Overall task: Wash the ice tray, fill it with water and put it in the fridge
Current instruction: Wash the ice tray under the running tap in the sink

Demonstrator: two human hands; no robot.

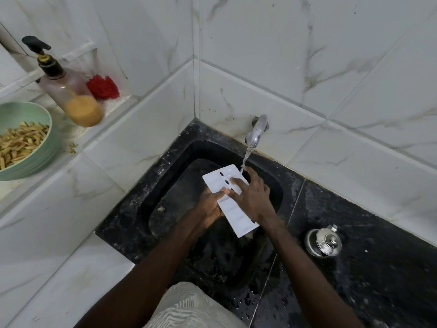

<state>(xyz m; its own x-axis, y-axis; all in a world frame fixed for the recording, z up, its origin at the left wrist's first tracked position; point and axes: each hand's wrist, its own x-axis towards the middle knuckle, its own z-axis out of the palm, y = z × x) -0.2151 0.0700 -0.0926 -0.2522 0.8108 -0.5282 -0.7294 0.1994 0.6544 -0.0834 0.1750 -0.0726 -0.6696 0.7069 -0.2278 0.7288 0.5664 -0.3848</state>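
Observation:
A white ice tray (pixel 233 210) is held tilted over the black sink (pixel 170 176). My left hand (pixel 209 207) grips its left edge from below, thumb on the top face. My right hand (pixel 251 197) lies across the tray's upper half with its fingers spread on the compartments. Water streams from the chrome tap (pixel 256 130) and lands at the tray's far right corner, just by my right fingers.
A steel lidded pot (pixel 324 242) stands on the wet black counter to the right. On the white ledge at left are a soap pump bottle (pixel 71 91), a red scrubber (pixel 102 87) and a green bowl (pixel 35 147) of food strips.

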